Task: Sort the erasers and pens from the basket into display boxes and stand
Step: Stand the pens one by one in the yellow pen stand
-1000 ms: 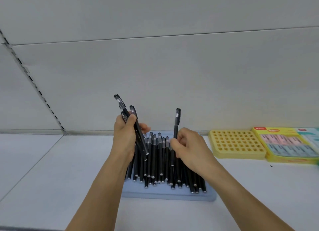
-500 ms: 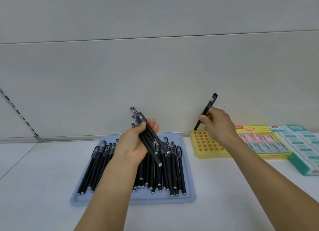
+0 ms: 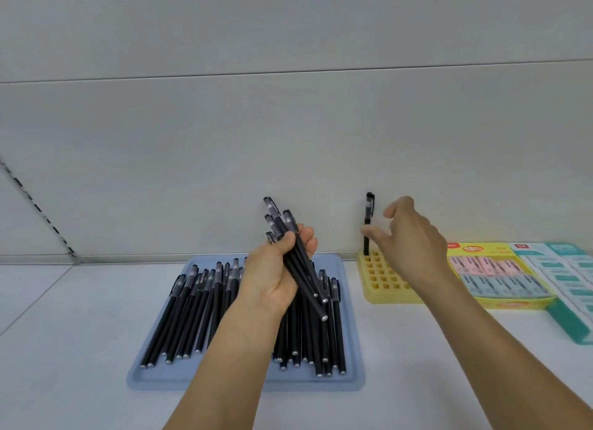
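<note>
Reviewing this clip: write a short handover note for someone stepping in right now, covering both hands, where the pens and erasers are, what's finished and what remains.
Left hand: grips a bundle of black pens above the blue tray.
Right hand: fingers spread and relaxed, thumb beside the single pen standing upright in a back-left corner hole of the yellow stand.
Done: one pen in the stand; erasers fill the yellow display box.
Left: the held bundle and the many loose pens on the tray go into the stand's empty holes.

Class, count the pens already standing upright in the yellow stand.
1. A single black pen stands upright in the far-left corner hole of the yellow stand, beside the right hand. That hand covers part of the stand, so some holes are hidden.
</note>
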